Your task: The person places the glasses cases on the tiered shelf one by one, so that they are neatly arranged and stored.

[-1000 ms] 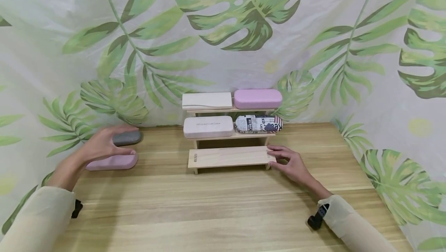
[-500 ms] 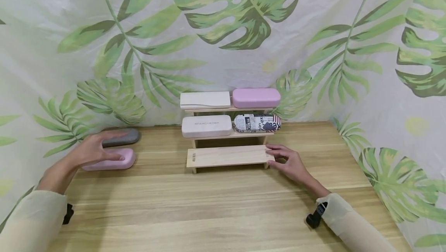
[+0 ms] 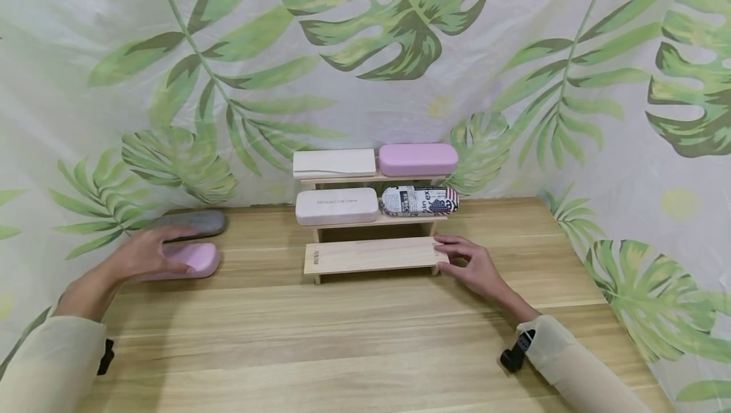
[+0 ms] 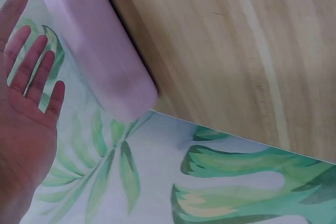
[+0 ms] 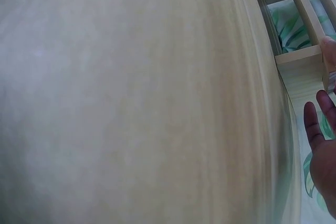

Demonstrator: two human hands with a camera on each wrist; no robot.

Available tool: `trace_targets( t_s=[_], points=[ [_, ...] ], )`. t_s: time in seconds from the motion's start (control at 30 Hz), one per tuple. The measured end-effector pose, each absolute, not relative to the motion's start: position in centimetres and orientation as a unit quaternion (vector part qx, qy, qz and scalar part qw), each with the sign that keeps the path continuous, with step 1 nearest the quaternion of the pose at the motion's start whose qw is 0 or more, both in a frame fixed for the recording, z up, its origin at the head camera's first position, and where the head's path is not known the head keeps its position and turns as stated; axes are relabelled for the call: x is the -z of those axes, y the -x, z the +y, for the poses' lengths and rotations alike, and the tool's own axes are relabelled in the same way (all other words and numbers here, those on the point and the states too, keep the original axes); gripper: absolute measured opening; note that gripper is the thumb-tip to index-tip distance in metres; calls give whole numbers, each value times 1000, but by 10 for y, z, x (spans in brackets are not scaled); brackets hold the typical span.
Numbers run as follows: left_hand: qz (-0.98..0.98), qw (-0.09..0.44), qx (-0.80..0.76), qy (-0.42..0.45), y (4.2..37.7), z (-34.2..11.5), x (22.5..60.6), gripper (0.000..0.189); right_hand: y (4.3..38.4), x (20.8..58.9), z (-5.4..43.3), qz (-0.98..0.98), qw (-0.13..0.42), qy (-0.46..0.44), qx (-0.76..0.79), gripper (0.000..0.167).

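At the table's left side my left hand (image 3: pixel 132 259) hovers over a lilac-pink glasses case (image 3: pixel 204 259), its fingers extended and spread. In the left wrist view a gap shows between those fingers and the pink case (image 4: pixel 102 51). Just behind lies a grey glasses case (image 3: pixel 208 223), partly covered by the hand. My right hand (image 3: pixel 475 268) holds the right end of the lowest step of a wooden tiered rack (image 3: pixel 371 255), thumb in front and fingers over the top. The right wrist view catches only part of that hand (image 5: pixel 324 169) beside the rack.
The rack's top step bears a white case (image 3: pixel 334 163) and a pink case (image 3: pixel 419 160). On the middle step sit an off-white lettered case (image 3: pixel 337 206) and a newsprint-patterned case (image 3: pixel 419 201). Behind the wooden table (image 3: pixel 342 349) hangs a leaf-print cloth (image 3: pixel 365 102).
My left hand has moved left and lower over the pink case, uncovering more of its right end. My right hand stays on the rack. The head view has shifted slightly.
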State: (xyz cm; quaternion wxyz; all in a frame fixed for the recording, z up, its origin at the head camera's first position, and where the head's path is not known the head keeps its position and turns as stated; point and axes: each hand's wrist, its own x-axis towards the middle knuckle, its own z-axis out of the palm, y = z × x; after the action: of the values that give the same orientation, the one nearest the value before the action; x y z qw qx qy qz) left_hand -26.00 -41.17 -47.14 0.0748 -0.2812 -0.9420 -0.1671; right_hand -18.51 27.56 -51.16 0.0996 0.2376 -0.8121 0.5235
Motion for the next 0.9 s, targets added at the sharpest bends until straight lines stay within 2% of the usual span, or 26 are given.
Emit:
trace_targets(
  t_s=[0.17, 0.9],
  points=[
    [-935, 95, 168, 298, 259, -421, 479, 82, 185, 511, 275, -813, 100, -235, -523, 35],
    [-949, 63, 169, 257, 254, -435, 493, 80, 185, 512, 275, -815, 111, -237, -517, 34]
  ],
)
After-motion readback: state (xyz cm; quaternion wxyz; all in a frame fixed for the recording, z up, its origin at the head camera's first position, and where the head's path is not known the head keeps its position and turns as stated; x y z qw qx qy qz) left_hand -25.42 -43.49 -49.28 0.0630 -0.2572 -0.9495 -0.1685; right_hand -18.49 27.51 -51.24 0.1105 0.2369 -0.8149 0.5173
